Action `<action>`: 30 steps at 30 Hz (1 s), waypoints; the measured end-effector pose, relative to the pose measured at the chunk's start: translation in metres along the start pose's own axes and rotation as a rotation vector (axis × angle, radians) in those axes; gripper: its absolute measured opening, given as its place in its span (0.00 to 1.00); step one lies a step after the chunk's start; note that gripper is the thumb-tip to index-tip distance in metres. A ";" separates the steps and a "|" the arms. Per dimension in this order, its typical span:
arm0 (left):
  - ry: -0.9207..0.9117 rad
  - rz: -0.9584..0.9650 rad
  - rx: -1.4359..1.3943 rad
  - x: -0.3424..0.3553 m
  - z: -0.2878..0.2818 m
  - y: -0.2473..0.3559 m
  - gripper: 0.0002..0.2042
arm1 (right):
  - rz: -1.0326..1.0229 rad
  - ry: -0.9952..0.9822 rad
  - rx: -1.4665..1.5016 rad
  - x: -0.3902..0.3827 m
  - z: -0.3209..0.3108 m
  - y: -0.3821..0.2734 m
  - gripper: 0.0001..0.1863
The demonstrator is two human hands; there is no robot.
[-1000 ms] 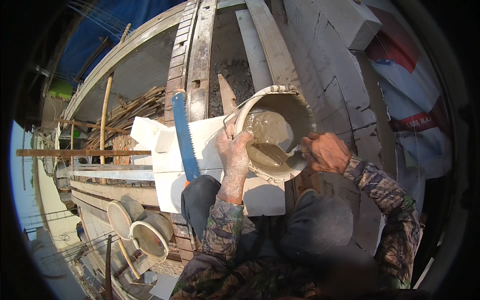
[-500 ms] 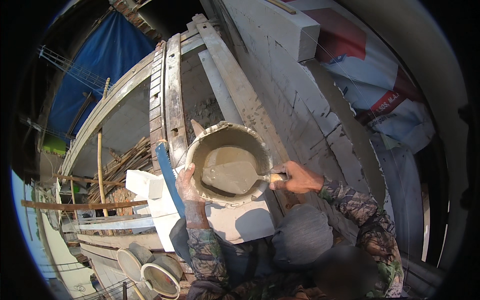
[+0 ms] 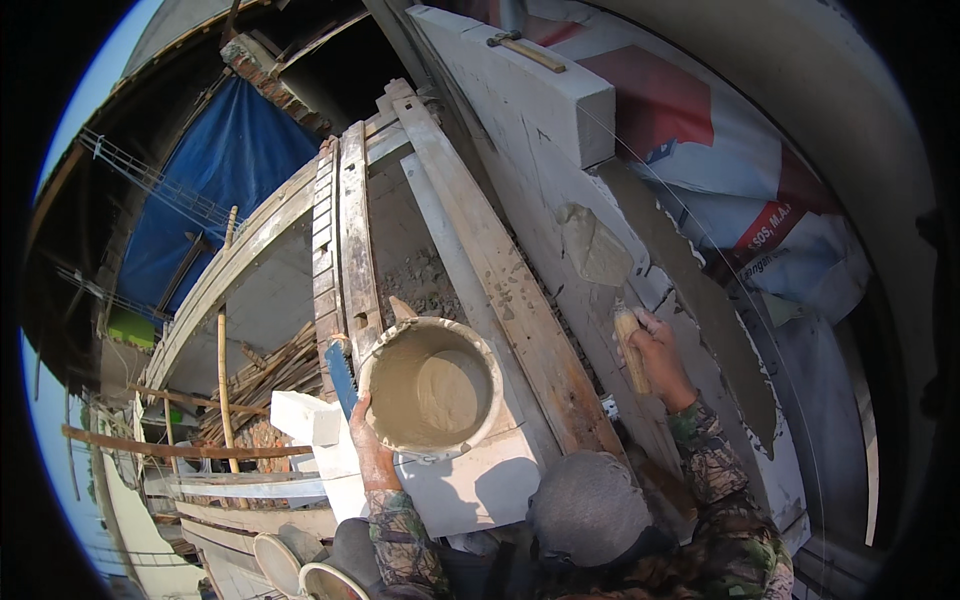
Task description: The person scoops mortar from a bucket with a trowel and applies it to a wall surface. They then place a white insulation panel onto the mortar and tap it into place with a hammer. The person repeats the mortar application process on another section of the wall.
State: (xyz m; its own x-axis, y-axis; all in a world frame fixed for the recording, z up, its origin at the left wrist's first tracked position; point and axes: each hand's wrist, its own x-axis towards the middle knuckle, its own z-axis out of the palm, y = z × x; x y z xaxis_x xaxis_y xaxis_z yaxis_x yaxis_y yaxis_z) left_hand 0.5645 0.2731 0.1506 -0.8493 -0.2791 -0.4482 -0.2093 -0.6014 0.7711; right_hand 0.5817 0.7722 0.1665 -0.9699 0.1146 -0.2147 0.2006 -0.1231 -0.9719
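Observation:
My right hand [image 3: 660, 355] is closed around the wooden handle of a trowel [image 3: 597, 245]. Grey mortar coats its blade, which is over the side of the white block wall [image 3: 560, 150]. At the left rim of a round bucket [image 3: 485, 350], my left hand [image 3: 372, 440] grips the edge with the thumb up; its other fingers are mostly hidden. Wet mortar [image 3: 450, 390] lies inside the bucket, with a scooped patch in it. Along the top of the wall runs a strip of mortar [image 3: 690, 300], ending at a raised white block.
A hammer [image 3: 525, 50] lies on the raised block. Taut string runs beside the wall top. A blue handsaw [image 3: 340, 378] leans by the bucket, near white blocks [image 3: 305, 415]. Wooden planks [image 3: 500, 270] stretch away over a lower area. Two more buckets [image 3: 275, 562] stand at lower left.
My right hand has lifted the trowel out of the bucket and carried it right and forward to the wall, with mortar on it. My left hand stays at the bucket rim. The view has shifted.

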 end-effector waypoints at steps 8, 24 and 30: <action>-0.004 0.019 0.016 -0.009 -0.012 -0.007 0.27 | -0.604 0.694 -0.430 0.229 0.071 -0.002 0.25; 0.188 0.103 0.165 -0.020 0.012 -0.009 0.32 | -0.710 0.747 -0.272 0.274 0.120 0.003 0.28; 0.239 0.137 0.166 -0.027 0.020 -0.011 0.32 | -0.668 0.868 -0.226 0.285 0.113 0.008 0.28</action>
State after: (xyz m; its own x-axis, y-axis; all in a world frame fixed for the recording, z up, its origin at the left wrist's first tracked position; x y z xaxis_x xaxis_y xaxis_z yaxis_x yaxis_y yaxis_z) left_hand 0.5799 0.3017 0.1634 -0.7410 -0.5292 -0.4133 -0.1938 -0.4207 0.8862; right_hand 0.2907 0.6922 0.1088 -0.4846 0.7509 0.4488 -0.2190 0.3925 -0.8933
